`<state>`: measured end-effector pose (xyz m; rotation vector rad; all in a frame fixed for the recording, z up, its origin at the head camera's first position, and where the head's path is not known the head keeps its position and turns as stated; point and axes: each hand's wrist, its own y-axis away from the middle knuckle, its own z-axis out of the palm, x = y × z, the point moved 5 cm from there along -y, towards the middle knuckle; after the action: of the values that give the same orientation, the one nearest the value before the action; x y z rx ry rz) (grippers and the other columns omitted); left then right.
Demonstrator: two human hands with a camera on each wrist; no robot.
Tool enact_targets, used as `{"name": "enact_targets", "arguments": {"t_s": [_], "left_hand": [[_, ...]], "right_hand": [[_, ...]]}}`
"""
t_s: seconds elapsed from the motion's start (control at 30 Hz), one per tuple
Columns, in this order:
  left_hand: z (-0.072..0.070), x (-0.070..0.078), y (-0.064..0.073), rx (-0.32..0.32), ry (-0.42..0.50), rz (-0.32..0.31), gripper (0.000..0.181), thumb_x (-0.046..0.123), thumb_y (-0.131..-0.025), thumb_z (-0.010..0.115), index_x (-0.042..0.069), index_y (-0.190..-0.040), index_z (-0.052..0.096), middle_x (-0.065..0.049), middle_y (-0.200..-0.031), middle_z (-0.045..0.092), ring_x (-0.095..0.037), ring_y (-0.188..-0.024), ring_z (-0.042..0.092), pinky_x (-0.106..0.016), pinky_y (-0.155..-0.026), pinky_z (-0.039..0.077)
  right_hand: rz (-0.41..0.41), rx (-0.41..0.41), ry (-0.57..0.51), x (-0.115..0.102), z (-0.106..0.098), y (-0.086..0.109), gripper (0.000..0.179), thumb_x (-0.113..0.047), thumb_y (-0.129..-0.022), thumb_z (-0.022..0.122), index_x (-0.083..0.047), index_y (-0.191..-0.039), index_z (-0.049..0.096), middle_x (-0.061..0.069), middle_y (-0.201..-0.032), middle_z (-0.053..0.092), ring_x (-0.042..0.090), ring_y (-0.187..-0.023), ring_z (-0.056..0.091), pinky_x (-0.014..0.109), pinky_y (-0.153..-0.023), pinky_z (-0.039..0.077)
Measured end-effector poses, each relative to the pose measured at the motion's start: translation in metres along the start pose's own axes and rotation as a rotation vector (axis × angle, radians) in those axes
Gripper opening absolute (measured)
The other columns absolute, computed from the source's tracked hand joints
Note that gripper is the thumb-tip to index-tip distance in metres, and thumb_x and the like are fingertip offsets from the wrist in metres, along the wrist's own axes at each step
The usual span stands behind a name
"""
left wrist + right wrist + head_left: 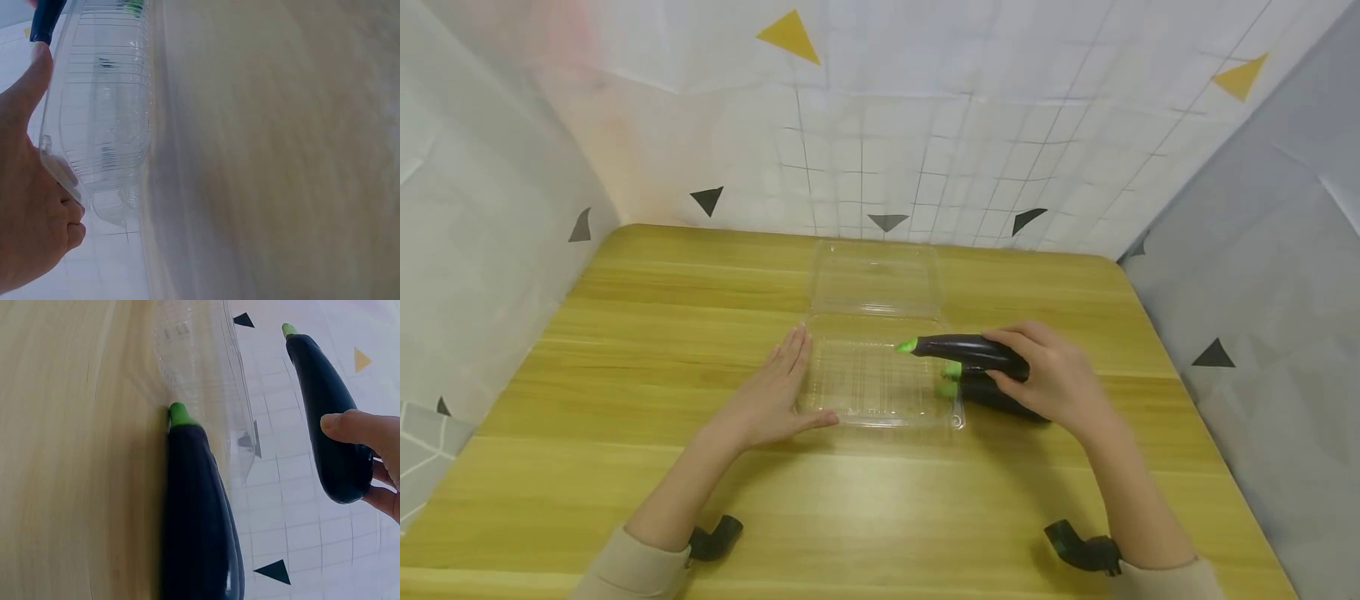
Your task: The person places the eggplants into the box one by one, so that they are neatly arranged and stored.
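A clear plastic clamshell box point(880, 421) lies with its lid point(876, 275) folded back away from me. My left hand point(767, 396) rests against the box's left side, its fingers straight and the thumb stretched along the front edge. In my right hand point(1060, 375) is a dark purple eggplant point(325, 406), gripped near its thick end. Its green stem tip points left above the box's right part. Beneath it, on the table at the box's right side, lies another eggplant point(197, 519). A second green stem point(952, 369) shows beside that one, its body mostly hidden.
The wood-grain table point(625, 400) reaches back to a white patterned wall sheet point(880, 150). Grey-white sheets stand along its left and right sides. Dark curved pieces point(718, 537) stick out at both wrists near the cuffs.
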<state>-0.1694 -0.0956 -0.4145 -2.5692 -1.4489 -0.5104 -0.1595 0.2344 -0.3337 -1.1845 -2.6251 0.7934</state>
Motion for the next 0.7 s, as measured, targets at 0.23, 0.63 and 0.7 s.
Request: {"name": "enact_targets", "arguments": {"t_s": [0.23, 0.63, 0.7], "left_hand": [[0.001, 0.0, 0.0, 0.001, 0.0, -0.004, 0.115, 0.069, -0.083, 0.057, -0.005, -0.151, 0.002, -0.018, -0.159, -0.007, -0.025, -0.146, -0.008, -0.042, -0.118, 0.007], [0.0, 0.0, 0.0, -0.007, 0.001, -0.009, 0.115, 0.069, -0.083, 0.057, -0.005, -0.151, 0.002, -0.018, -0.159, -0.008, -0.025, -0.146, -0.007, -0.042, -0.118, 0.006], [0.0, 0.0, 0.0, -0.009, 0.001, -0.008, 0.115, 0.069, -0.083, 0.057, -0.005, -0.151, 0.002, -0.018, -0.159, -0.009, -0.025, -0.146, -0.008, -0.042, -0.118, 0.006]], "right_hand": [[-0.019, 0.011, -0.014, -0.002, 0.006, -0.008, 0.056, -0.014, -0.064, 0.088, -0.008, -0.116, 0.068, 0.009, -0.1, 0.063, 0.024, -0.079, 0.064, 0.035, -0.055, 0.054], [-0.028, -0.024, -0.044, -0.013, 0.018, -0.022, 0.053, -0.017, -0.065, 0.088, -0.009, -0.113, 0.069, 0.008, -0.105, 0.064, 0.025, -0.089, 0.064, 0.038, -0.062, 0.057], [-0.028, -0.032, -0.044, -0.015, 0.02, -0.025, 0.052, -0.018, -0.066, 0.088, -0.009, -0.114, 0.069, 0.008, -0.105, 0.064, 0.024, -0.089, 0.064, 0.037, -0.062, 0.057]]}}
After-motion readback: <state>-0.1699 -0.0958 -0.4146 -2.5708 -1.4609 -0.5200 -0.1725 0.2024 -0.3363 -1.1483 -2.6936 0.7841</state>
